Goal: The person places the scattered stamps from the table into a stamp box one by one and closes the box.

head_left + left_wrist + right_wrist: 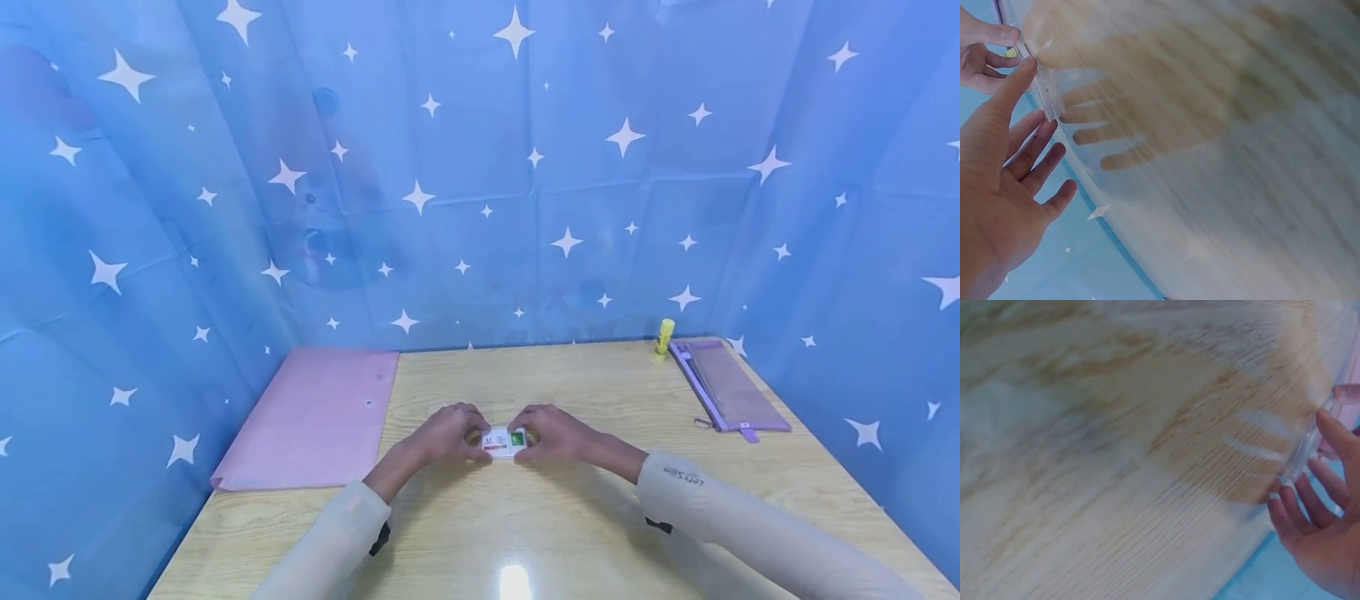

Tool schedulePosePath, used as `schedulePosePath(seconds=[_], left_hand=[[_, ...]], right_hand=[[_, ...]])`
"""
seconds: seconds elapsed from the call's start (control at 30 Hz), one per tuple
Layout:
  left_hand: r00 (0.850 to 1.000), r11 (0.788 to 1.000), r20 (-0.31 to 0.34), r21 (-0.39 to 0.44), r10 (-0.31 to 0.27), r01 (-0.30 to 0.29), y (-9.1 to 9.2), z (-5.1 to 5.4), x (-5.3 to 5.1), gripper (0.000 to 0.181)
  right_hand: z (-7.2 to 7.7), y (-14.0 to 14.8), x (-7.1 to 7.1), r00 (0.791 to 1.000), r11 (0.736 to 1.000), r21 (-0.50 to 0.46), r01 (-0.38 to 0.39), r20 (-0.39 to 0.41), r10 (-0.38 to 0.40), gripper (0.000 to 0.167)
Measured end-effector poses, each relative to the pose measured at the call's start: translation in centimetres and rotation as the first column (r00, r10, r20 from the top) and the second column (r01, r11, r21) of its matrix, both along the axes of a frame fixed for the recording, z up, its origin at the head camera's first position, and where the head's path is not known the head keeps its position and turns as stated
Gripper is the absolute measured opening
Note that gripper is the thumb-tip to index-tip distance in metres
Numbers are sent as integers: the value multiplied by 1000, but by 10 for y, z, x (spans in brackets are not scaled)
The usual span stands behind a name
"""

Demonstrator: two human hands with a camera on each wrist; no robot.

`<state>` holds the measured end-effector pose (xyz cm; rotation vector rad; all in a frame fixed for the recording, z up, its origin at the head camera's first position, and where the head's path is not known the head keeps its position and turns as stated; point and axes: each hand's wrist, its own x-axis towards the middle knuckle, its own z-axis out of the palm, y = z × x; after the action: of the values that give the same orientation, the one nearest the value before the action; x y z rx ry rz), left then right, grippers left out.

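Observation:
A small flat clear case (pixel 498 442) with a white printed label, a red strip and a green patch lies between both hands, just above or on the table. My left hand (pixel 452 433) pinches its left end between thumb and fingers. At the right end, my right hand (pixel 557 435) grips it the same way. Seen edge-on, the clear case (pixel 1040 81) looks thin in the left wrist view, with the left hand (pixel 1013 181) spread at its end. From the right wrist, the right hand (pixel 1329 515) holds the case (pixel 1302 450) with thumb and fingertips.
A pink folder (pixel 318 417) covers the table's left side. At the back right stand a yellow glue stick (pixel 663 337) and a purple-edged zip pouch (pixel 727 385) lying flat. A blue star-patterned curtain (pixel 480 167) surrounds the wood-grain table (pixel 465 533).

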<state>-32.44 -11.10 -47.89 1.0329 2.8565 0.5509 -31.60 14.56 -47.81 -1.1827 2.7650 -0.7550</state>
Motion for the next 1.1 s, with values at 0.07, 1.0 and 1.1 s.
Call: schedulePosePath(seconds=[0.07, 1.0, 1.1], left_hand=[[1000, 1000, 6, 1, 11, -11, 1, 0, 0, 51], [996, 997, 61, 20, 72, -73, 5, 5, -1, 53], [996, 998, 57, 18, 66, -67, 6, 3, 0, 53]], right_hand=[[0, 0, 0, 1000, 1000, -3, 7, -5, -7, 44], [-6, 4, -2, 999, 997, -75, 34, 14, -33, 42], [-7, 4, -1, 1000, 998, -63, 28, 8, -27, 43]])
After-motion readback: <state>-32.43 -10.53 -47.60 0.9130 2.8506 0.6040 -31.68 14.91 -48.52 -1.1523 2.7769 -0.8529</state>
